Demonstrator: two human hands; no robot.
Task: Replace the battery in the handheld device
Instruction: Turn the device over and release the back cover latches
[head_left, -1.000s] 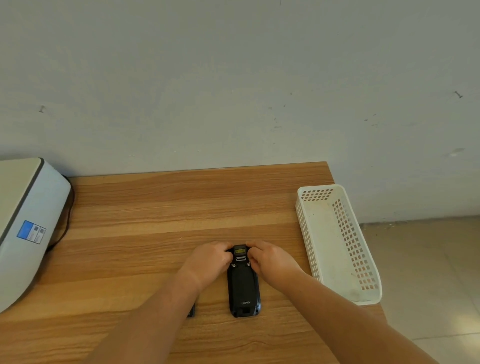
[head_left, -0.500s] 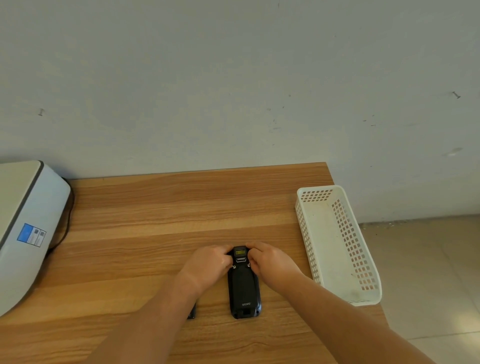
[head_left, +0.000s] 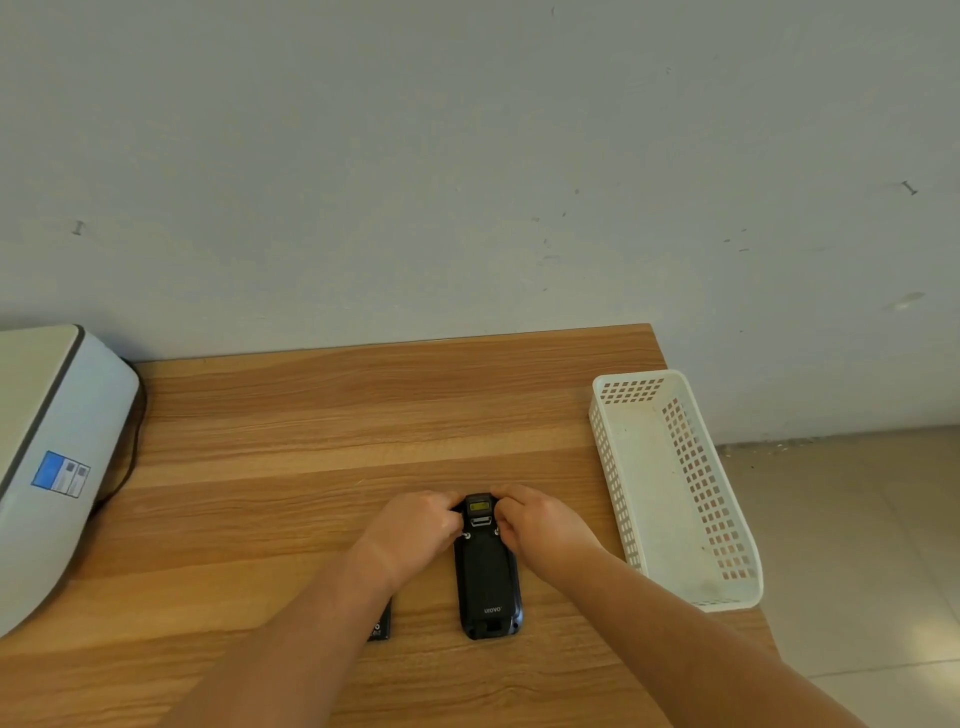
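Note:
A black handheld device (head_left: 487, 582) lies face down on the wooden table (head_left: 311, 426), its back cover on and its scanner window at the far end. My left hand (head_left: 413, 530) grips the device's far left corner and my right hand (head_left: 543, 525) grips its far right corner, fingertips pressed at the two latches beside the top. A small black battery (head_left: 380, 626) lies flat to the left of the device, mostly hidden under my left forearm.
A white perforated plastic basket (head_left: 675, 488) stands at the table's right edge, with nothing in it. A white printer-like machine (head_left: 47, 457) with a dark cable sits at the far left. Beyond the table's right edge is tiled floor (head_left: 857, 545).
Both hands stay at the device's top corners; the fingers have shifted only slightly. The device has not visibly moved.

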